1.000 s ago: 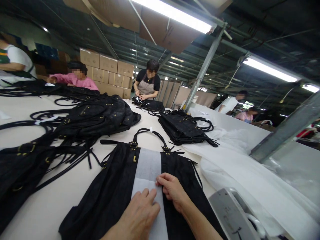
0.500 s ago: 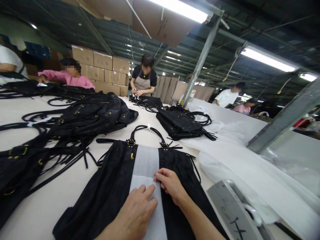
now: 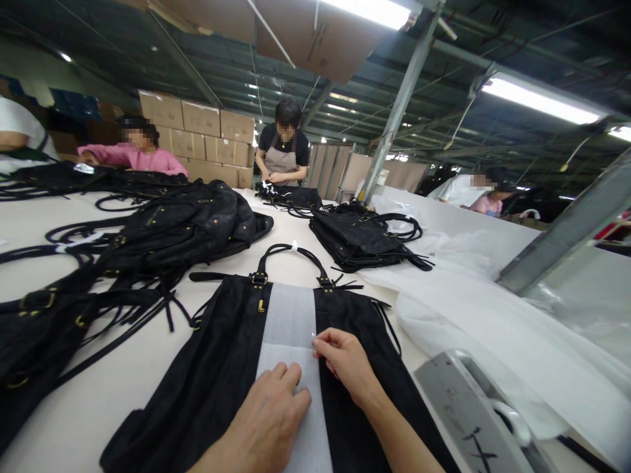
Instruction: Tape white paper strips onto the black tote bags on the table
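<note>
A black handbag (image 3: 217, 368) lies flat in front of me, its looped handles pointing away. Down its middle runs a strip of thin white paper (image 3: 290, 318) with a crease across it. My left hand (image 3: 271, 410) rests on the lower part of the strip, fingers bent and slightly apart, with nothing visible in them. At the strip's right edge, my right hand (image 3: 342, 361) pinches a small clear piece between thumb and forefinger; what it is, I cannot make out.
More black bags (image 3: 182, 226) are heaped at the left, and a stack (image 3: 355, 240) lies beyond to the right. A grey tape dispenser-like device (image 3: 463, 407) stands at the right beside white sheeting (image 3: 493, 328). Several people work further back.
My right hand has moved slightly right, away from my left fingertips, with the small clear piece. My left hand has stayed almost in place on the paper.
</note>
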Tool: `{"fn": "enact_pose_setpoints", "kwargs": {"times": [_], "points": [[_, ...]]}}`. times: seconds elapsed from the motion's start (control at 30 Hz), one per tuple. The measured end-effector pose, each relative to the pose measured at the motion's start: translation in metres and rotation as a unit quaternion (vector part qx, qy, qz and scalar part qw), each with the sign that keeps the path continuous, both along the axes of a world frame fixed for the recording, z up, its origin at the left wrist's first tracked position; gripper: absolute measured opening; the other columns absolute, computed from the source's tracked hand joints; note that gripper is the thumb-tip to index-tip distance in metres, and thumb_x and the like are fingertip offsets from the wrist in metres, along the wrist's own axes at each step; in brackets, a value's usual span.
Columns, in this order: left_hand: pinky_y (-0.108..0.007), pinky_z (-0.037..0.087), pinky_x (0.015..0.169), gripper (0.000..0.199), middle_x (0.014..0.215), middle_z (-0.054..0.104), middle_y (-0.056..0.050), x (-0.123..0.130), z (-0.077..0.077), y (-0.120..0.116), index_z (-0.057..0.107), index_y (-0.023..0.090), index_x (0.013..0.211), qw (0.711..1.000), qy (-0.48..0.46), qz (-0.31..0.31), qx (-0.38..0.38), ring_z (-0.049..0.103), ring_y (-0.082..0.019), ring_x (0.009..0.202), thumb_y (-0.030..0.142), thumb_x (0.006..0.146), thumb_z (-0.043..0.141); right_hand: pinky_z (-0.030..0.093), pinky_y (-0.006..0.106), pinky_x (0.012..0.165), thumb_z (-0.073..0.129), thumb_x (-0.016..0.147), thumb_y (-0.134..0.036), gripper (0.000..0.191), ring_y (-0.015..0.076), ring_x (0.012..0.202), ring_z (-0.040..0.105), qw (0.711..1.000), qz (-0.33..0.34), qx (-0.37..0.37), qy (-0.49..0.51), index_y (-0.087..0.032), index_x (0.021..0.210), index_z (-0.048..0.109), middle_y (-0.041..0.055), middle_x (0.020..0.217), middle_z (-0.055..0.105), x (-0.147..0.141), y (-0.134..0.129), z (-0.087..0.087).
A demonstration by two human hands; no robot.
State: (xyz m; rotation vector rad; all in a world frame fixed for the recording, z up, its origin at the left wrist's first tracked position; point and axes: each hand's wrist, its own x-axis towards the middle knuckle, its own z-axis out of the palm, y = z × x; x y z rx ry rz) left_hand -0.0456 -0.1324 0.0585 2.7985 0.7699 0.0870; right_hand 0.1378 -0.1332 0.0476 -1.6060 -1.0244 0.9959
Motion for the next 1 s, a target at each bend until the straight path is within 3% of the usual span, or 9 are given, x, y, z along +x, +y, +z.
{"fn": "enact_pose_setpoints", "kwargs": {"times": [0.13, 0.37, 0.67, 0.9, 1.0], "points": [[-0.047, 0.051, 0.081, 0.029, 0.107, 0.056, -0.010, 0.001, 0.001, 0.000, 0.060, 0.018, 0.093, 1.000, 0.004, -0.003, 0.001, 0.051, -0.027, 0.094, 0.000, 0.079, 0.042, 0.022, 0.023, 0.041, 0.063, 0.068, -0.039, 0.021, 0.0067, 0.041, 0.036, 1.000, 0.008, 0.010, -0.028, -0.018, 0.062, 0.060, -0.0017, 0.055, 0.059, 0.000, 0.004, -0.003], [-0.046, 0.051, 0.083, 0.028, 0.110, 0.056, -0.010, 0.002, 0.003, 0.000, 0.060, 0.018, 0.097, 1.000, 0.020, -0.005, -0.003, 0.051, -0.026, 0.096, 0.003, 0.081, 0.044, 0.012, 0.021, 0.038, 0.070, 0.066, -0.048, 0.034, 0.0026, 0.039, 0.029, 0.991, 0.047, -0.009, 0.129, -0.017, 0.074, 0.056, 0.0007, 0.070, 0.067, -0.002, 0.006, 0.004], [-0.047, 0.051, 0.087, 0.033, 0.131, 0.051, -0.012, 0.000, -0.002, -0.001, 0.062, 0.017, 0.100, 1.000, -0.002, -0.013, 0.019, 0.052, -0.028, 0.102, 0.001, 0.078, 0.042, 0.014, 0.020, 0.039, 0.067, 0.070, -0.045, 0.030, 0.0031, 0.041, 0.031, 0.994, 0.062, -0.011, 0.093, -0.017, 0.075, 0.057, -0.0004, 0.067, 0.065, -0.001, 0.007, -0.006], [-0.043, 0.049, 0.085, 0.028, 0.113, 0.059, -0.009, 0.002, 0.003, 0.001, 0.062, 0.019, 0.095, 1.000, 0.004, 0.015, -0.025, 0.053, -0.027, 0.099, 0.003, 0.079, 0.045, 0.013, 0.020, 0.038, 0.068, 0.069, -0.047, 0.033, 0.0031, 0.040, 0.031, 0.994, 0.042, -0.013, 0.098, -0.017, 0.075, 0.057, -0.0006, 0.066, 0.065, -0.001, 0.005, -0.003], [-0.035, 0.047, 0.083, 0.019, 0.103, 0.062, -0.005, 0.002, 0.003, 0.003, 0.059, 0.020, 0.088, 0.994, -0.056, 0.060, -0.073, 0.055, -0.022, 0.096, 0.007, 0.086, 0.045, 0.014, 0.020, 0.038, 0.069, 0.068, -0.050, 0.036, 0.0036, 0.041, 0.034, 0.995, 0.032, -0.002, 0.091, -0.016, 0.074, 0.059, 0.0005, 0.068, 0.066, -0.004, 0.004, -0.003]]}}
